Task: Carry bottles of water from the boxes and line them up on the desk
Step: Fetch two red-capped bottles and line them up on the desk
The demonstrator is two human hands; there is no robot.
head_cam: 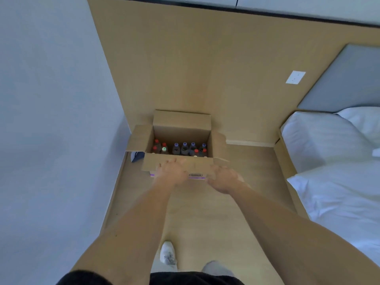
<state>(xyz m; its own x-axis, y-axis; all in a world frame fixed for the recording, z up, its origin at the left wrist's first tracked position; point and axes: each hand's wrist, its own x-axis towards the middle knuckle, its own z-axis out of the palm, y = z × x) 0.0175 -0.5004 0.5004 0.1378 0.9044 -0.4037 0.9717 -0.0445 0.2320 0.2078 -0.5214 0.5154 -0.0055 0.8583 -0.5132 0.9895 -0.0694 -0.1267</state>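
From the head camera, an open cardboard box [178,138] sits on the wooden floor [236,202] against a wood-panelled wall [185,68], its flaps folded outward. Inside stand upright bottles [181,149]: red-capped ones at the left and right ends, purple-capped ones across the middle, and one with a pale green cap [163,149] near the left. The left hand [170,171] lies over the near flap with fingers straight and spread, holding nothing. The right hand [224,179] hangs beside the flap's right end, fingers relaxed and empty. A bed with white bedding [333,161] stands to the right.
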